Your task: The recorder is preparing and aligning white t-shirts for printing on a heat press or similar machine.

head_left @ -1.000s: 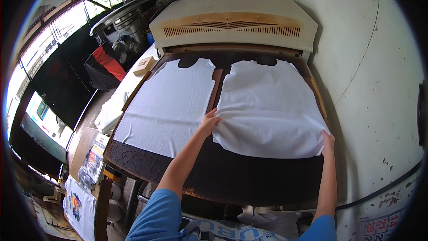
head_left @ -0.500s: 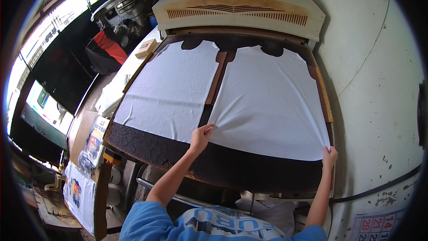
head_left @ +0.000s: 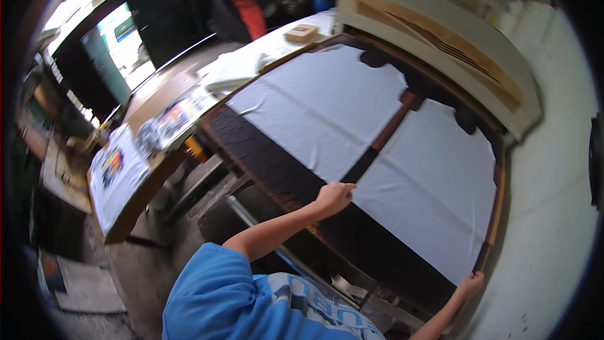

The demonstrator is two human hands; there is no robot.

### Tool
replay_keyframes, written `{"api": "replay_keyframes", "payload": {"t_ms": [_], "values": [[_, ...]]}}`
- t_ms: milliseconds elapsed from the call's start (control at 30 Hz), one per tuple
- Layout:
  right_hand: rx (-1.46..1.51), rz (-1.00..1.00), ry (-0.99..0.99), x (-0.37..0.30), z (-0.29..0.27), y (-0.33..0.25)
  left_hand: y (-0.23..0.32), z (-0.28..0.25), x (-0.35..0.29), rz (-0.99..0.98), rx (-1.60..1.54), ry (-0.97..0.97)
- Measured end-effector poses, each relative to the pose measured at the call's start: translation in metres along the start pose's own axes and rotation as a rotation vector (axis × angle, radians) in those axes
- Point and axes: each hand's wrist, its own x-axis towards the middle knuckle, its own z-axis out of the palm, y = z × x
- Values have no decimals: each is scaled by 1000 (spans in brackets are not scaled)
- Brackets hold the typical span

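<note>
Two white fabric panels lie side by side on a dark padded press bed [head_left: 264, 164]. My left hand [head_left: 333, 196] pinches the near left corner of the right white panel [head_left: 434, 189]. My right hand [head_left: 470, 286] grips that panel's near right corner at the bed's brown edge. The left white panel [head_left: 321, 113] lies flat and untouched. A brown strip [head_left: 390, 129] separates the two panels.
The cream lid of the press [head_left: 440, 31] stands open at the back. A side table [head_left: 189, 107] on the left holds a folded white cloth [head_left: 236, 66], a small cardboard box [head_left: 301, 33] and printed sheets. A printed white shirt [head_left: 116, 176] lies on a lower bench.
The view has swung and tilted to the left. Both hands have drawn the right panel's near edge toward me and now hold its two corners.
</note>
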Motion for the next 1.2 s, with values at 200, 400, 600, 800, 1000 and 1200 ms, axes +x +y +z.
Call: {"api": "replay_keyframes", "payload": {"t_ms": [200,400,600,800,1000,1200], "values": [[207,-202,-22,-46,-21,-130,-59,-87,-91,-67,-112,171],[607,-343,-205,-173,-57,-323,-147,-176,-204,-314,-182,420],[805,-728,-389,-303,-93,-486,-239,-236,-332,-602,-125,632],[968,-923,-552,-385,-136,-595,-300,-267,-400,-778,-123,802],[1449,-624,-1590,-380,-191,-665,-356,-294,-371,-720,-99,822],[2115,-1641,-2618,-361,-303,-758,-410,-339,-290,-512,-11,770]]}}
